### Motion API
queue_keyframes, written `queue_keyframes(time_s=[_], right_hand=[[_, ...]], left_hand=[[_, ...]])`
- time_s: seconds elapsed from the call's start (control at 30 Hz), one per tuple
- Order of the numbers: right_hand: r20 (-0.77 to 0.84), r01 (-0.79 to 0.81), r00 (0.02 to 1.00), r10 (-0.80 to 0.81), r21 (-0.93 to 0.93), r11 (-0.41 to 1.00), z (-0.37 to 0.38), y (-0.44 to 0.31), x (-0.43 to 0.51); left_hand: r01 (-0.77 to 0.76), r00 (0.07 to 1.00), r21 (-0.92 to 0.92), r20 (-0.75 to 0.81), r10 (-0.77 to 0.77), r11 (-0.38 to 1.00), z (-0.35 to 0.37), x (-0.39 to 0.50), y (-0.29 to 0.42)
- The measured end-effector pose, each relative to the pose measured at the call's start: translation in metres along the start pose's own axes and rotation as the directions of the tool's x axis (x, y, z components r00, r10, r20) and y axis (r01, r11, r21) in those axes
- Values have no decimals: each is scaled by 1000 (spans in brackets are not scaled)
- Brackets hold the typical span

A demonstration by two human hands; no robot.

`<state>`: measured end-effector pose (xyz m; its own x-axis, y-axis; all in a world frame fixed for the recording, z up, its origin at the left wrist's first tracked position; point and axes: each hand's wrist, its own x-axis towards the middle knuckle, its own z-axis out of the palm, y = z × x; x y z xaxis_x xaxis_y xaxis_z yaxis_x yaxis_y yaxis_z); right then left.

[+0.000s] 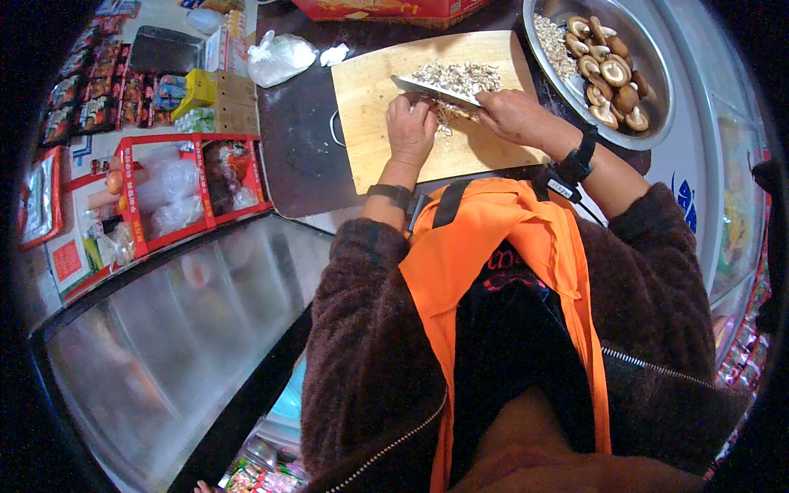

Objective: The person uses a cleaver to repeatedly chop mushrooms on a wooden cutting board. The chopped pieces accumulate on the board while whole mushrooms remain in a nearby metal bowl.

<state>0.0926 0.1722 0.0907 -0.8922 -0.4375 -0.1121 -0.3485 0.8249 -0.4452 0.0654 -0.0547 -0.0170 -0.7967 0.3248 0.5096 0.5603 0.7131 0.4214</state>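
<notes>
My right hand [521,120] grips the handle of a kitchen knife [434,90], its blade pointing left across a wooden cutting board [376,148]. Close against the near side of the blade is my left hand [410,129], fingers curled, with the tips partly hidden. Whether it pinches a piece of mushroom cannot be seen. Chopped mushroom [459,75] lies heaped beyond the blade, and smaller bits [445,126] are scattered between my hands. To the right, a steel basin [659,123] holds whole shiitake mushrooms [615,73] beside a pile of finely chopped pieces [553,46].
The board rests on a dark tabletop [296,154]. A knotted white plastic bag [280,58] and crumpled white tissue [334,55] lie left of it. A red carton [388,9] stands behind. Left are a red-framed crate [200,185] of bagged goods and a glass-topped freezer [203,326].
</notes>
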Motion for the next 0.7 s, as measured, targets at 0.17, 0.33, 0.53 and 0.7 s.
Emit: queue_keyframes(time_s=[0.17, 0.33, 0.53, 0.7], right_hand=[[73, -49, 996, 50, -17, 999, 20, 1, 14], [14, -76, 997, 76, 34, 997, 23, 6, 12], [15, -26, 1000, 25, 44, 999, 7, 4, 8], [99, -78, 992, 74, 39, 996, 26, 4, 20]], left_hand=[[-32, 999, -42, -7, 32, 999, 3, -1, -3], [-23, 999, -80, -28, 21, 997, 4, 0, -3], [-14, 999, -65, -46, 11, 998, 5, 0, -3], [-21, 999, -102, -34, 18, 995, 4, -1, -4]])
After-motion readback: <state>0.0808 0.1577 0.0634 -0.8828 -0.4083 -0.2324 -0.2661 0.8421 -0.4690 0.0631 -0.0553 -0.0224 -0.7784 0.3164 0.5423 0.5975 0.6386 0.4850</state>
